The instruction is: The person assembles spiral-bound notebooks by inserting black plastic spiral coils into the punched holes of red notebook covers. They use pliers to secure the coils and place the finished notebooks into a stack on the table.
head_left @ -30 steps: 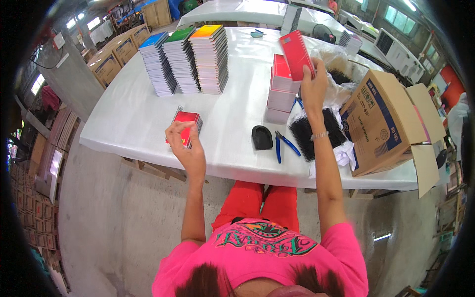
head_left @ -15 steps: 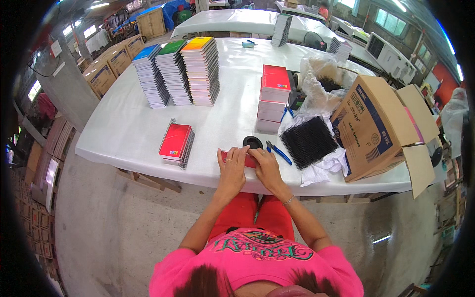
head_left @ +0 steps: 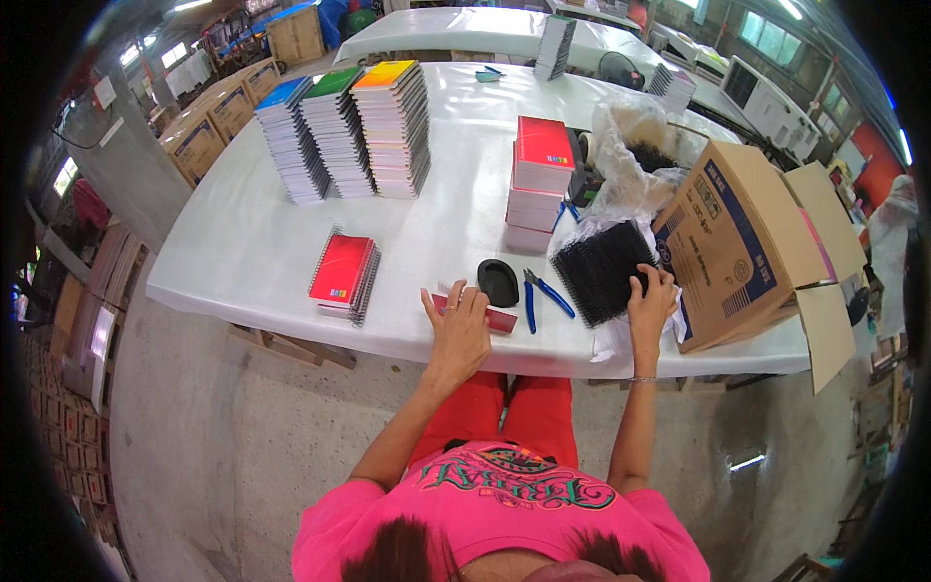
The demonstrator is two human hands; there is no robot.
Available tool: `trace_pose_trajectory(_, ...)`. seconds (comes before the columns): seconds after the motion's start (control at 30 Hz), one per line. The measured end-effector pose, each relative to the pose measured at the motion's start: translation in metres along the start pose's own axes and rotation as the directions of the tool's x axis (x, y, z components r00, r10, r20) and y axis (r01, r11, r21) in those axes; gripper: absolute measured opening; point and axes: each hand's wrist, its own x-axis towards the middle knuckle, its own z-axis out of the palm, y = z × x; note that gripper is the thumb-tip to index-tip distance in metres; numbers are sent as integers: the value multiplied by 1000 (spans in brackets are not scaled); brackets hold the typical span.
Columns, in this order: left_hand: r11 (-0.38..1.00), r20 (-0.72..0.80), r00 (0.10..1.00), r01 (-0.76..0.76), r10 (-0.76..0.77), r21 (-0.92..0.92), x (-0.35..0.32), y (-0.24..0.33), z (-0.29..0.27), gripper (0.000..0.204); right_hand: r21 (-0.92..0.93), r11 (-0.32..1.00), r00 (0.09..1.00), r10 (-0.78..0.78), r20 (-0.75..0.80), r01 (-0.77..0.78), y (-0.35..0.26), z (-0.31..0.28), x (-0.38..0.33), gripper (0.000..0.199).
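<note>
Left grip lies flat, fingers spread, on a red notebook at the desk edge. Right grip closes on black spiral coils beside a brown carton with a blue label.

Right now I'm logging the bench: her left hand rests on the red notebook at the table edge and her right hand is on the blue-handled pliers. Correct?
Not quite. In the head view the left hand does rest on the red notebook, but the right hand is on the bundle of black spiral coils; the blue-handled pliers lie untouched between them.

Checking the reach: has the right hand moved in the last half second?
Yes. The right hand went right, from beside the black pad to the black coils.
</note>
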Motion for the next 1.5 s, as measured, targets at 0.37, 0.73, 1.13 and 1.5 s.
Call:
trace_pose_trajectory(0.37, 990, -68, 997, 31, -40, -136, 0, 11, 5, 50, -135, 990, 995, -36, 91, 48, 25, 15, -13, 28)
trace_pose_trajectory(0.73, 989, -169, 983, 45, -70, -144, 9, 11, 17, 41, -87, 996, 998, 12, 61, -7, 37, 23, -7, 20)
trace_pose_trajectory(1.13, 990, -242, 967, 49, -81, -132, 5, 7, 24, 36, -68, 998, 996, -3, 90, 9, 38, 27, -7, 18)
trace_pose_trajectory(1.5, 991, -354, 927, 103, -127, -88, -1, -7, 19, 32, -50, 999, 992, 5, 129, 2, 38, 24, -5, 21)
